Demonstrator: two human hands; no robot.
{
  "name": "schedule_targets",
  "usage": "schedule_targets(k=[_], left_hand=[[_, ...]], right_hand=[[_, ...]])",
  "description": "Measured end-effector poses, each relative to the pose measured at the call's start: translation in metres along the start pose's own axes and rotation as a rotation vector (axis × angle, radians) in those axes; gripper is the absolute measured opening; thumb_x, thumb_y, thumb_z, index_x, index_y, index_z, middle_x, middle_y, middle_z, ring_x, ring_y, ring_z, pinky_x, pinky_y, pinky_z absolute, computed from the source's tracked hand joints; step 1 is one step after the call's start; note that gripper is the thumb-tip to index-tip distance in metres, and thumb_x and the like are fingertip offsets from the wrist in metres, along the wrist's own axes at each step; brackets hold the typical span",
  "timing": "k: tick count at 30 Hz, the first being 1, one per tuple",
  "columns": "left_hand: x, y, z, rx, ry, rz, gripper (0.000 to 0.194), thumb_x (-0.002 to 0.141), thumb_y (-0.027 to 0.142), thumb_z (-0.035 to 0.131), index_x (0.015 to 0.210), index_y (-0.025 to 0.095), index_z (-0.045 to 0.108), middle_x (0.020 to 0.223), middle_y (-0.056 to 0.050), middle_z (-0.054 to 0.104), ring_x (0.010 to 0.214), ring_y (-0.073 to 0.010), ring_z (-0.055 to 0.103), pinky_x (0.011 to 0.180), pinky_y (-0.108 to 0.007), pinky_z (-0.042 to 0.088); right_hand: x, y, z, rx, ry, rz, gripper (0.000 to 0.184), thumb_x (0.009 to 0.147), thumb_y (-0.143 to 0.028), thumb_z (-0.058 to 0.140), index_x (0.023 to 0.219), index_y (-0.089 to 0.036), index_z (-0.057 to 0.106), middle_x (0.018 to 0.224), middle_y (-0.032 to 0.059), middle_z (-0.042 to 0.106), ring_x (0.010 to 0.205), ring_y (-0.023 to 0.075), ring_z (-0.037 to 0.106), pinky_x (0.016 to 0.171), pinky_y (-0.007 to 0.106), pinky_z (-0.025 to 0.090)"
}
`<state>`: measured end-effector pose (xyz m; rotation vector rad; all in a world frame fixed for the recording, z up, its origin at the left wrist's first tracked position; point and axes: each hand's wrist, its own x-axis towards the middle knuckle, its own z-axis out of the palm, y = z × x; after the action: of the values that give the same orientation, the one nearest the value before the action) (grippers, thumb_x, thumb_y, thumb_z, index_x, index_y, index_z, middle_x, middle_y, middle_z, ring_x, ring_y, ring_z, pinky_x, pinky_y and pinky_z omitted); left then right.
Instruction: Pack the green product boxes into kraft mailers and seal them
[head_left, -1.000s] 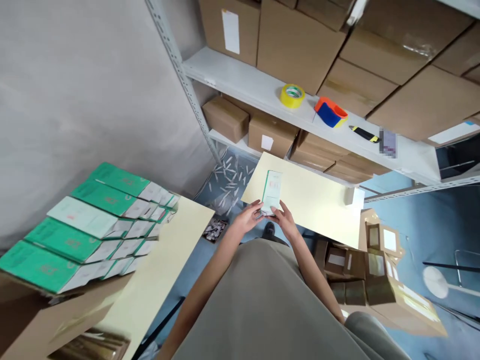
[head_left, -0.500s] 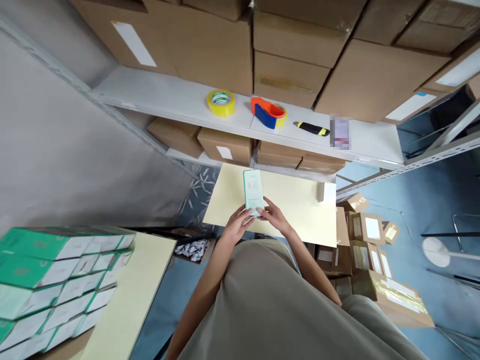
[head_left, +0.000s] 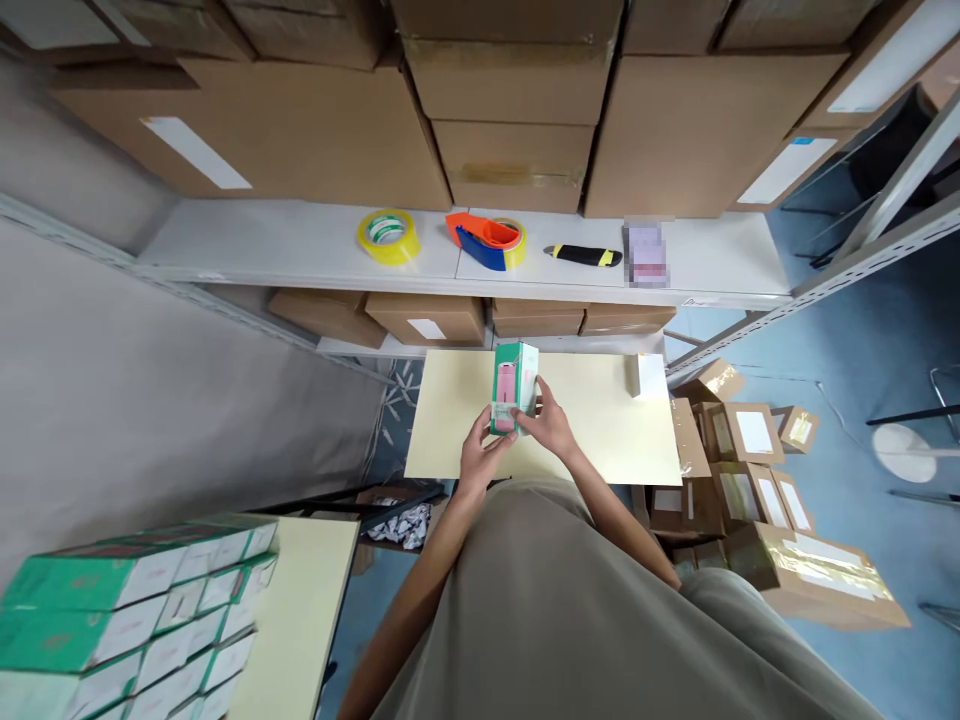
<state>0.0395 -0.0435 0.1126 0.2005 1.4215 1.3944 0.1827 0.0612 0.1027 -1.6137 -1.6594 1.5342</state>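
Observation:
Between my two hands is a small green and white product box (head_left: 508,385) with a pink item printed on its front. My left hand (head_left: 482,450) grips its lower left corner, and my right hand (head_left: 549,420) holds the lower right side, thumb across the front. The box is held upright over the pale yellow table (head_left: 592,430). A small white box (head_left: 649,376) stands at the table's far right corner.
A grey shelf (head_left: 300,235) behind the table carries yellow tape (head_left: 388,237), a tape dispenser (head_left: 487,242), a utility knife (head_left: 583,256) and large cartons (head_left: 517,150). Stacked green and white boxes (head_left: 67,610) fill a side table at left. Taped cartons (head_left: 750,432) sit on the floor at right.
The box has turned in my hands, from a pale face to the green front with the pink picture and a white side. The head view has shifted, so the shelf appears lower and further left.

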Motion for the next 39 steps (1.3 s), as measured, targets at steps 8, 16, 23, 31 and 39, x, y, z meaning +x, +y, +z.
schedule_targets(k=[8, 16, 23, 31, 39], left_hand=[[-0.005, -0.002, -0.024, -0.091, -0.25, -0.193, 0.054, 0.073, 0.035, 0.106, 0.121, 0.023, 0.085, 0.139, -0.014, 0.081, 0.135, -0.0354, 0.074, 0.118, -0.049, 0.059], [-0.015, -0.013, -0.026, -0.091, -0.266, -0.089, 0.053, 0.07, 0.034, 0.105, 0.118, 0.022, 0.085, 0.135, -0.011, 0.084, 0.138, -0.0355, 0.074, 0.127, -0.05, 0.053], [-0.032, -0.032, -0.04, -0.143, 0.024, 0.039, 0.067, 0.06, 0.026, 0.104, 0.123, 0.021, 0.082, 0.129, -0.01, 0.085, 0.125, -0.0334, 0.079, 0.119, -0.049, 0.055], [-0.057, -0.061, -0.066, -0.282, 0.395, 0.149, 0.072, 0.05, 0.023, 0.105, 0.118, 0.02, 0.079, 0.115, -0.008, 0.085, 0.102, -0.026, 0.079, 0.101, -0.043, 0.061], [-0.1, -0.089, -0.092, -0.152, 0.765, 0.332, 0.078, 0.062, 0.031, 0.104, 0.13, 0.021, 0.068, 0.126, -0.012, 0.077, 0.112, -0.0292, 0.077, 0.096, -0.044, 0.068]], right_hand=[[-0.002, 0.016, -0.01, 0.558, -0.189, -0.074, 0.109, 0.082, -0.048, 0.085, 0.179, -0.02, 0.043, 0.11, 0.0042, 0.079, 0.099, 0.0228, 0.075, 0.089, 0.036, 0.063], [-0.018, 0.02, -0.006, 0.536, -0.263, -0.128, 0.095, 0.089, -0.048, 0.082, 0.176, -0.026, 0.05, 0.109, 0.003, 0.08, 0.105, 0.0255, 0.074, 0.099, 0.044, 0.063], [-0.014, 0.018, 0.021, 0.356, -0.278, -0.222, 0.102, 0.083, -0.075, 0.087, 0.168, -0.027, 0.057, 0.153, 0.0179, 0.072, 0.126, 0.0362, 0.077, 0.104, 0.055, 0.068], [-0.017, -0.011, 0.059, 0.116, -0.381, -0.314, 0.127, 0.085, -0.083, 0.083, 0.185, -0.029, 0.026, 0.164, 0.0221, 0.062, 0.133, 0.037, 0.074, 0.103, 0.055, 0.071], [-0.036, -0.02, 0.129, 0.002, -0.683, -0.406, 0.122, 0.087, -0.077, 0.085, 0.184, -0.03, 0.029, 0.166, 0.0209, 0.06, 0.14, 0.037, 0.07, 0.107, 0.055, 0.07]])
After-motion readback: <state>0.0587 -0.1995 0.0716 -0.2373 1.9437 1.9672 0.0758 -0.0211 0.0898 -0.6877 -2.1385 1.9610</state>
